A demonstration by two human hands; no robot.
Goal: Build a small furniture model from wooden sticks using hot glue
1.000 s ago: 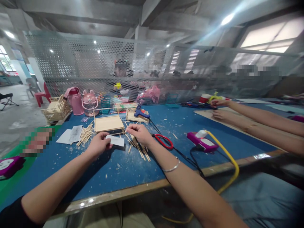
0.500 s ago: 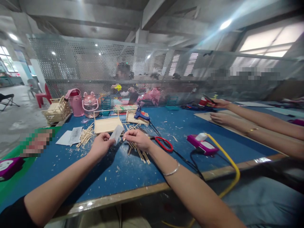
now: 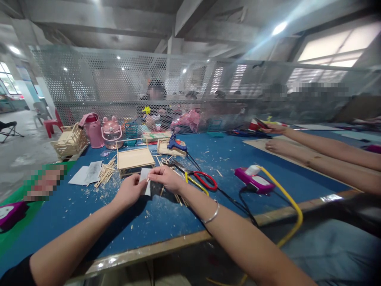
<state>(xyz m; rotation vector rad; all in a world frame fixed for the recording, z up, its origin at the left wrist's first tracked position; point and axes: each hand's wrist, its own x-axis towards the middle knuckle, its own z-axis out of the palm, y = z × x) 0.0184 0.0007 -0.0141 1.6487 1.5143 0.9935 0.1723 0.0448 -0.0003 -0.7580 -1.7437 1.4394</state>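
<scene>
Pinching a paper slip (image 3: 147, 190) in the left hand (image 3: 129, 190), lengthwise toward the table's (image 3: 166, 216) far edge, and clamping a small pale piece (image 3: 148, 180) in the right hand (image 3: 167, 178) over it.

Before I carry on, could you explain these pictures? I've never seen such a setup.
There is no robot: these are a person's bare hands, seen by one head-worn camera looking forward and down. The left hand holds a white paper; the right hand pinches a small piece, too tiny to identify. On the blue table lie wooden sticks, a wooden frame, a glue gun and a red-handled tool. The arms at far right are another person's.
</scene>
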